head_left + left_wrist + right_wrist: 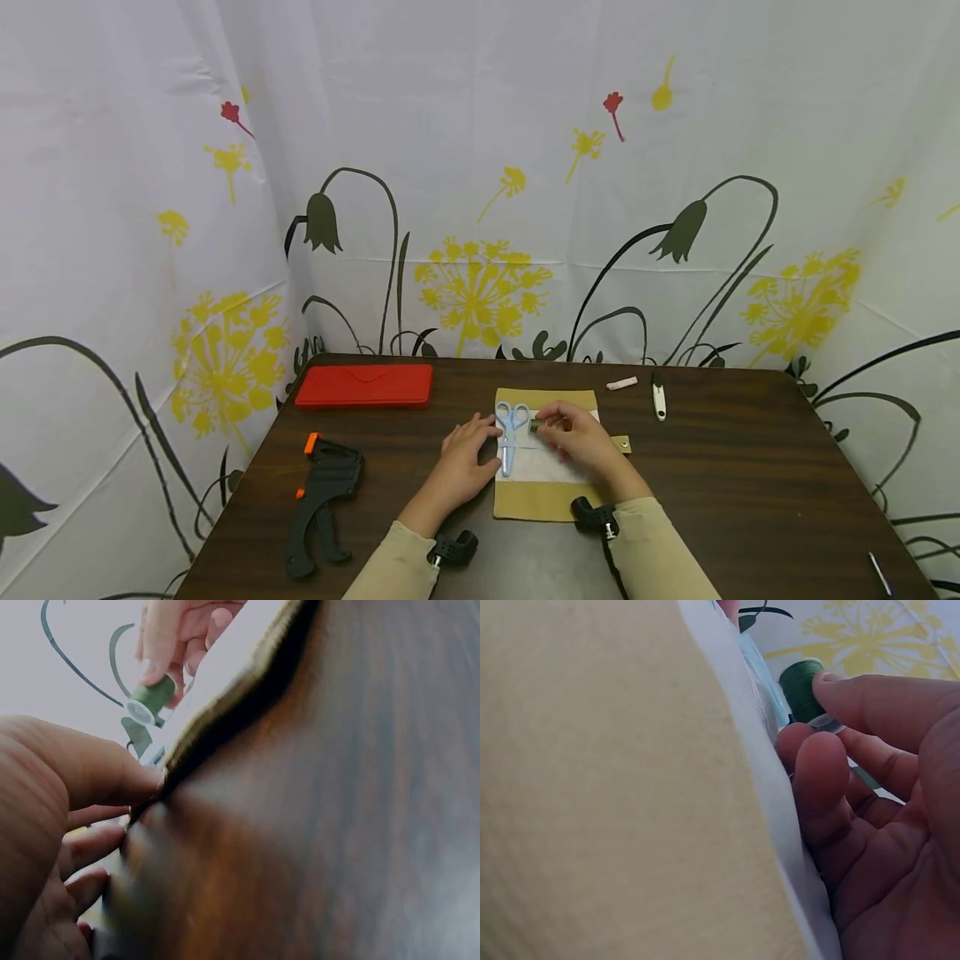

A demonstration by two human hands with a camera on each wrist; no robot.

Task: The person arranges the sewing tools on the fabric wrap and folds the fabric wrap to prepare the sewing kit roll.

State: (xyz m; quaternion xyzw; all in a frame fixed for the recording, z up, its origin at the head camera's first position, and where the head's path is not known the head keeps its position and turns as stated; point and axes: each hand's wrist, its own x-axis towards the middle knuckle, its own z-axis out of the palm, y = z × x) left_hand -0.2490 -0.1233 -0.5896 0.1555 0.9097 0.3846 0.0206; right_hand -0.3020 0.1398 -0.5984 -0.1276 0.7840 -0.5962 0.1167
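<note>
As far as I can make out lettering: any print on the small white-and-pink piece point(622, 383) near the far edge of the table point(735, 500) is too small to read.
Right hand point(576, 437): I pinch the green spool point(801, 690) between thumb and fingers, my thumb tip pressed to its wound side, my lower fingers curled in beneath.
Left hand point(468, 454): my thumb and forefinger stand apart, loosely bent, their tips touching the left edge of the cloth pouch point(534, 502) without clamping on it.
Green spool: a short cylinder of dark green thread with whitish ends; I have it at the pouch's white middle, just right of the scissors point(509, 437). Whether it touches the lining, I cannot tell.
Cloth pouch: spread out in front of me, tan bands at its far and near ends, white between them; a tan tab with a metal snap point(623, 444) sticks out on the right.
Scissors: light blue, lying on the left part of the white panel, handle loops away from me, blade end towards me.
Left side of the table: a red case point(363, 386) at the back, a dark clamp point(335, 468) with orange tips nearer me.
Right side: a white-handled tool point(659, 404) at the back, a pen point(880, 575) near the corner.
</note>
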